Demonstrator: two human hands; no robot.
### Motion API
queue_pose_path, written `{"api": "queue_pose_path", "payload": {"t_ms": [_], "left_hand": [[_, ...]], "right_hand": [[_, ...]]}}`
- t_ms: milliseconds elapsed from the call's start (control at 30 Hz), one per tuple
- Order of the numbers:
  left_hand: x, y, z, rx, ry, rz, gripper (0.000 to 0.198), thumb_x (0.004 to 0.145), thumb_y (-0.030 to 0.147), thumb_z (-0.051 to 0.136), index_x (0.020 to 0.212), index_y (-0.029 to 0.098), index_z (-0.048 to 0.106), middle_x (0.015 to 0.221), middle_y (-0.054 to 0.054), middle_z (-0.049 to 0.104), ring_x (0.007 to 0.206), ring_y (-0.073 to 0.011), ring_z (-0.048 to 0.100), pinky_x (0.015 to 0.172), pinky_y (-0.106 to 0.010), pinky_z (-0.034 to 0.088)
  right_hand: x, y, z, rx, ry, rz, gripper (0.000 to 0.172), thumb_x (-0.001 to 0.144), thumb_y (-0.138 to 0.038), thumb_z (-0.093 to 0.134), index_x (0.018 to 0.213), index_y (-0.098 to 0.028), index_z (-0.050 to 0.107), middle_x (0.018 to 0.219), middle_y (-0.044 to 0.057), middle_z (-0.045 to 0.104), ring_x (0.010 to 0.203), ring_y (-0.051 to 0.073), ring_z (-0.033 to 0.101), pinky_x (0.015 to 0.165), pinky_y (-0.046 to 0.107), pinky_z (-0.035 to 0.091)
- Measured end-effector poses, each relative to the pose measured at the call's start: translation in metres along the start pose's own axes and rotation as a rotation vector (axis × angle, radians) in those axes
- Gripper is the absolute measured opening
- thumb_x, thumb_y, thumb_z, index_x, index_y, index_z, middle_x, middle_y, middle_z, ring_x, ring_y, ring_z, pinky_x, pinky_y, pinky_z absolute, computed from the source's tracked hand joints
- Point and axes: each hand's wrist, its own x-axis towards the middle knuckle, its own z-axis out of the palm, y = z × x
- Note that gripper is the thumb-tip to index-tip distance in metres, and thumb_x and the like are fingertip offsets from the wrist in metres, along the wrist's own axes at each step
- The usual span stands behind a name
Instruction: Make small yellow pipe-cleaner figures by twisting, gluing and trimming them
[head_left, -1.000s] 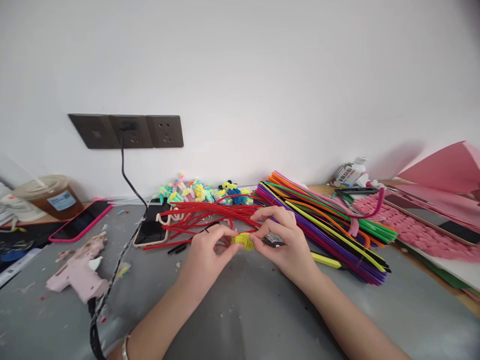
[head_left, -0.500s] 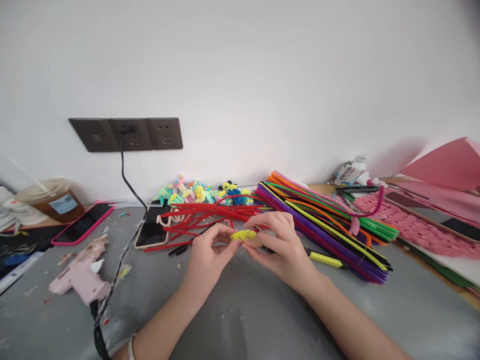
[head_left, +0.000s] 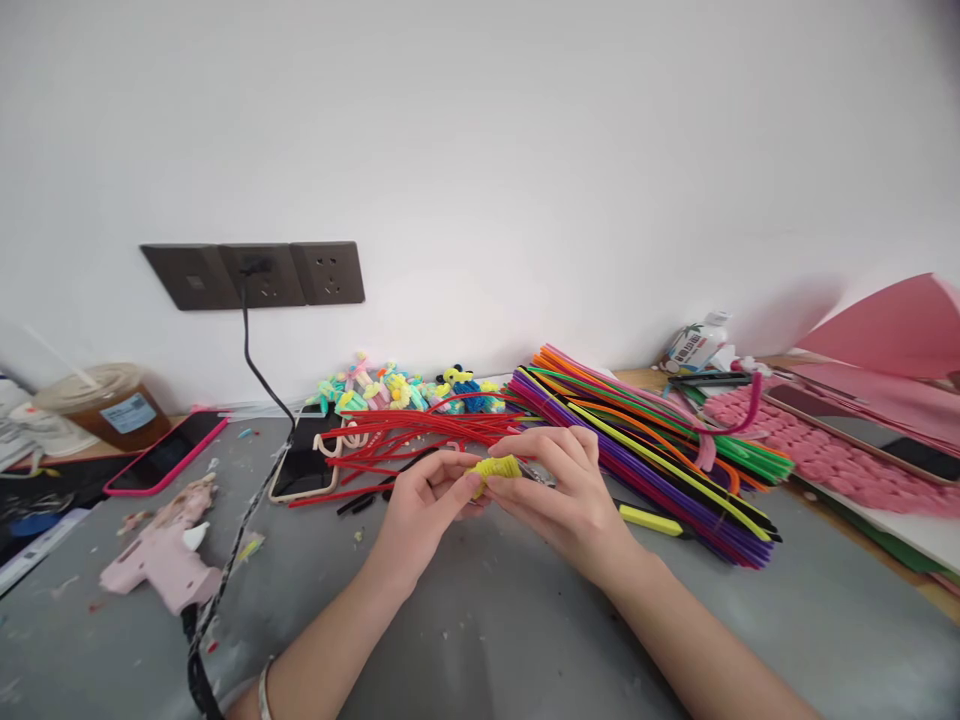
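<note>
Between my two hands is a small coil of yellow pipe cleaner (head_left: 495,467), held just above the grey table. My left hand (head_left: 427,505) pinches its left end between thumb and fingers. The fingers of my right hand (head_left: 562,490) close on its right side and partly cover it. Something small and metallic shows behind my right fingers; its kind cannot be made out. Red pipe cleaners (head_left: 420,425) lie loose just beyond my hands. A thick bundle of pipe cleaners (head_left: 645,455) in many colours rests to the right, with a yellow-handled tool (head_left: 651,520) beside it.
A pink glue gun (head_left: 161,560) with its cord lies at left, near a pink-cased phone (head_left: 169,452) and a cup of brown drink (head_left: 124,410). Another phone (head_left: 307,455) and small pipe-cleaner figures (head_left: 405,388) are at the back. A pink woven mat (head_left: 802,440) lies right.
The yellow coil has tilted, its right end now higher. My left thumb has moved up onto its side, and my right fingers have shifted slightly around it.
</note>
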Motion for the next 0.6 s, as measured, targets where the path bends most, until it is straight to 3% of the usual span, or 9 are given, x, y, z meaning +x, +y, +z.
{"api": "queue_pose_path", "payload": {"t_ms": [233,367,467,600], "left_hand": [[-0.001,0.0,0.001,-0.139,0.011,-0.146,0.031,0.067,0.037,0.084,0.087,0.015,0.075,0.082,-0.005,0.072,0.072,-0.0114,0.066,0.071,-0.022,0.056],[0.002,0.001,0.0,-0.159,0.051,-0.137,0.031,0.065,0.034,0.085,0.087,0.015,0.074,0.084,-0.005,0.073,0.074,-0.0122,0.066,0.074,-0.024,0.057],[0.003,0.0,-0.004,-0.037,0.117,0.0,0.03,0.066,0.033,0.084,0.088,0.016,0.073,0.091,-0.006,0.074,0.08,-0.0158,0.069,0.073,-0.026,0.058],[-0.001,0.002,-0.009,0.25,0.156,0.395,0.02,0.073,0.027,0.077,0.09,0.018,0.07,0.095,-0.005,0.072,0.087,-0.0181,0.07,0.076,-0.028,0.06]], "right_hand": [[-0.003,0.0,0.002,-0.024,-0.023,-0.022,0.015,0.091,-0.014,0.062,0.09,-0.028,0.065,0.103,0.002,0.071,0.089,0.019,0.058,0.075,0.039,0.032],[-0.003,0.0,0.002,0.011,0.011,-0.023,0.009,0.089,-0.021,0.067,0.09,-0.029,0.067,0.105,0.003,0.069,0.089,0.021,0.06,0.074,0.039,0.034],[-0.003,0.005,0.001,0.2,0.119,0.112,0.007,0.089,-0.032,0.066,0.095,-0.029,0.067,0.1,0.006,0.066,0.09,0.023,0.06,0.078,0.04,0.039],[-0.006,0.016,0.006,0.519,0.264,0.43,0.015,0.095,-0.037,0.055,0.101,-0.026,0.063,0.089,0.005,0.061,0.086,0.023,0.059,0.078,0.037,0.045]]}}
